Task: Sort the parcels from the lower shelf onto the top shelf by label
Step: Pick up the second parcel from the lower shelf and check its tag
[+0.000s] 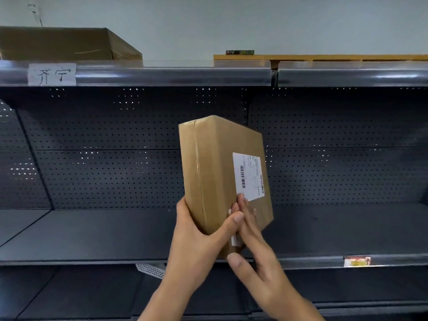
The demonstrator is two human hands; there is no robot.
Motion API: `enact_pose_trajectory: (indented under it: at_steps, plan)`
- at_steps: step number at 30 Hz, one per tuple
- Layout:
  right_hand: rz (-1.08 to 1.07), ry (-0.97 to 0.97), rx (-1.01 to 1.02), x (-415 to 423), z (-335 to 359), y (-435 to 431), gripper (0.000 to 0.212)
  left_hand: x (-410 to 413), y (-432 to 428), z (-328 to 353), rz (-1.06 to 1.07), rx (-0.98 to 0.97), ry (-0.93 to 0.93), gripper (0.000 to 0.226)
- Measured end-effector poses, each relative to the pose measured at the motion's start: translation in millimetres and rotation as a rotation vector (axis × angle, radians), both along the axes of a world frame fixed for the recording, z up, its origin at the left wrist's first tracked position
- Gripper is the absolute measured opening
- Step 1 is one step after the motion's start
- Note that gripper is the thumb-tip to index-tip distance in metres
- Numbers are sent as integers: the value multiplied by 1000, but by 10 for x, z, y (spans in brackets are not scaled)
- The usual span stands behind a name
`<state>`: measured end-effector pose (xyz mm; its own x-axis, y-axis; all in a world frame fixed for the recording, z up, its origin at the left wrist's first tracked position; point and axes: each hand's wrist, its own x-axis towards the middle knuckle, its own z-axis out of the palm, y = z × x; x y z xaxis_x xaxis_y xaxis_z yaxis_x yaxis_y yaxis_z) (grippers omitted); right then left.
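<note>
A brown cardboard parcel (215, 167) with a white shipping label (249, 176) stands upright in the air in front of the dark middle shelf. My left hand (199, 235) grips its lower left edge, thumb across the front. My right hand (252, 246) holds the bottom corner, fingers flat on the front face just under the label. The top shelf rail (185, 74) runs above, with a white handwritten paper tag (52, 74) at its left. A large brown box (67, 44) sits on the top shelf above that tag.
A flat wooden board (324, 57) lies on the top shelf at the right, with a small dark packet (239, 52) on it. The perforated back panel (115, 147) closes the middle shelf. A red and yellow price tag (357, 261) sticks to the middle shelf's front edge.
</note>
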<state>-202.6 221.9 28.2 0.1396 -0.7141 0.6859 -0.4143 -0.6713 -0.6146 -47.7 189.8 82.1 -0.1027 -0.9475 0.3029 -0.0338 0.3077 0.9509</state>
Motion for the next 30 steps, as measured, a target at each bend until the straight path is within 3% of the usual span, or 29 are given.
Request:
enact_pose_trajectory:
  at_steps: [3,7,11,14,17,19,21,24,30]
  plan:
    - [-53,-32,-26,-212,67,-24,61,73,-66,-29,37,-26,55,74]
    - [-249,-92,-13,-538,86,-118,53,243,-203,22,17,13,154,77]
    - [-385,-200,113,-838,165,-215,75,389,-347,64,-67,43,221,84]
    - [-249,-354,288,-996,191,-264,96,437,-403,49,-132,57,237,94]
    - [-53,-553,370,-973,172,-264,50,404,-407,-17,-171,47,228,89]
    - [-66,-608,328,-910,117,-256,44,338,-400,-69,-145,37,230,84]
    - [-93,-657,306,-868,24,-248,57,276,-398,-119,-112,37,231,86]
    - [-142,-727,297,-813,-73,-241,97,255,-410,-154,-95,40,224,87]
    - [-178,-810,261,-814,-51,-240,89,327,-543,-107,-99,105,129,85]
